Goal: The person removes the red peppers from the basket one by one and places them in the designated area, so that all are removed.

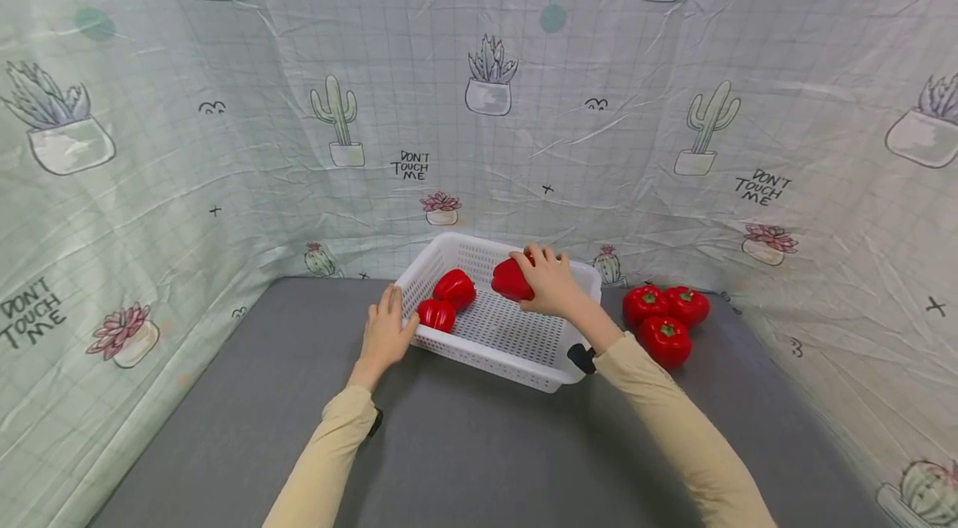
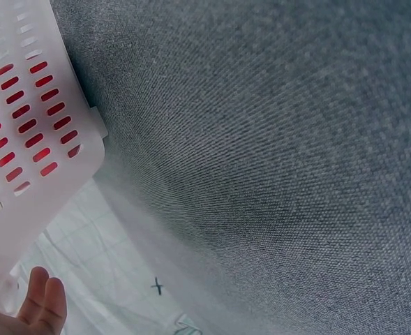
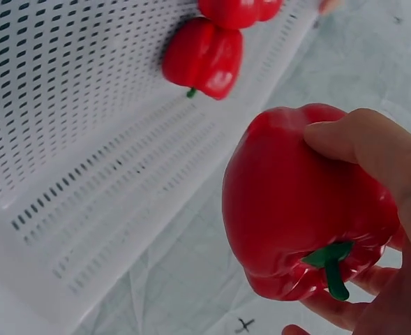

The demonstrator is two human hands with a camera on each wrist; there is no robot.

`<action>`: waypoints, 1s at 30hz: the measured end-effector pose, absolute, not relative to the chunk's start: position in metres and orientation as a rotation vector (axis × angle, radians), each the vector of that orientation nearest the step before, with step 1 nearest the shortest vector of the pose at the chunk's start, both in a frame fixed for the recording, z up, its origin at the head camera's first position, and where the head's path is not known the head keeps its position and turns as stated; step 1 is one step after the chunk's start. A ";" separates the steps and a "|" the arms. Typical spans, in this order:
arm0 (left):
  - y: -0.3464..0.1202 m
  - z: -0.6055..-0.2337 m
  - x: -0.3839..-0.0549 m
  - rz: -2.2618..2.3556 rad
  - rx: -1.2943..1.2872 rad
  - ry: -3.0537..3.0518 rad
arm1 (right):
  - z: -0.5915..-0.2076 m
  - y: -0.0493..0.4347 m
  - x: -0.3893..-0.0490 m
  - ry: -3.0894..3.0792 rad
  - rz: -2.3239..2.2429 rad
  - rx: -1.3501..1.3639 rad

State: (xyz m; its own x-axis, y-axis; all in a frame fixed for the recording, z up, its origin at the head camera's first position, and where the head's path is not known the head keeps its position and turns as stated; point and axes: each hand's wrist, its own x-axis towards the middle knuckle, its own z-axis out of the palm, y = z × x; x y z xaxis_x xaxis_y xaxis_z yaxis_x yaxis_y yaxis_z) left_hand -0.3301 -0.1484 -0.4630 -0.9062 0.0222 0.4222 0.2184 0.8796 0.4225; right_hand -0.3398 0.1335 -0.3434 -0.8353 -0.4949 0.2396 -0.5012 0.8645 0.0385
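A white perforated basket [image 1: 479,356] sits on the grey table, turned at an angle. My right hand [image 1: 550,283] grips a red bell pepper [image 3: 296,202] above the basket's right half, the thumb on its side and a green stem facing the wrist. Two more peppers lie inside at the left end: one farther back [image 1: 455,288] and one by the front wall [image 1: 437,315]. My left hand [image 1: 384,333] rests at the basket's left front corner. Its two visible fingers [image 2: 43,300] extend fairly straight beside the wall in the left wrist view.
Right of the basket, three red peppers [image 1: 665,341] stand grouped on the grey table [image 1: 479,461], green stems up. A patterned cloth [image 1: 479,137] hangs behind the table and along both sides. Black wrist-worn pieces [image 1: 581,358] show at the sleeves.
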 end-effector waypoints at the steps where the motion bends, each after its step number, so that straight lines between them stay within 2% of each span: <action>1: -0.148 -0.463 -0.330 -0.661 -0.175 -2.638 | -0.343 0.136 -0.338 -2.793 0.066 0.760; 19: -0.148 -0.463 -0.330 -0.673 -0.188 -2.654 | -0.347 0.182 -0.301 -2.648 0.061 0.761; 30: -0.148 -0.460 -0.330 -0.690 -0.183 -2.662 | -0.366 0.198 -0.284 -2.619 0.084 0.719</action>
State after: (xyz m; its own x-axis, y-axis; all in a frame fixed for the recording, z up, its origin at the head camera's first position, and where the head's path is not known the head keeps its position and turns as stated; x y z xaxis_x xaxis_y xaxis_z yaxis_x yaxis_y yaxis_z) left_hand -0.3297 -0.1477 -0.4601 -0.9180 0.0290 0.3955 0.2177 0.8706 0.4412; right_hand -0.2840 0.1983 -0.3662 -0.7776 -0.4748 0.4121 -0.5004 0.8643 0.0516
